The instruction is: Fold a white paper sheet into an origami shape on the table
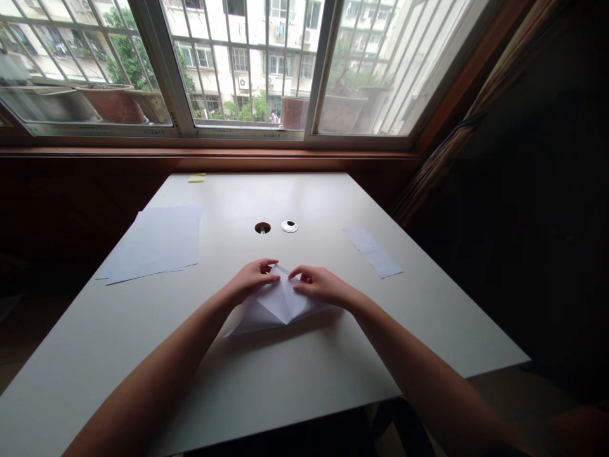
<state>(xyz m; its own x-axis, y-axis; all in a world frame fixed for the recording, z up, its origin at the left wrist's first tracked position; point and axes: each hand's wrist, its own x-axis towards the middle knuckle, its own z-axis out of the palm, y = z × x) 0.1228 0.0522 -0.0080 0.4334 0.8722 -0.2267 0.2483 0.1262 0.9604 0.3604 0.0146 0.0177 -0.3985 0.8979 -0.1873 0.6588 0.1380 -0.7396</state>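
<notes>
A partly folded sheet of white paper (pixel 284 303) lies on the white table in front of me, creased down its middle, with its top coming to a point. My left hand (pixel 255 277) grips its upper left edge, thumb on top and fingers curled at the rim. On the upper right side, my right hand (pixel 316 283) has its index finger and thumb bent against the paper. Both hands cover parts of the side edges, and the right wrist hides some of the right corner.
Loose white sheets (pixel 157 244) overlap at the left of the table (pixel 228 393). A torn paper strip (pixel 373 252) lies at the right. Beyond my hands are a round hole (pixel 262 228) and a silver cap (pixel 289 226). Yellow sticky notes (pixel 196 178) sit near the far edge.
</notes>
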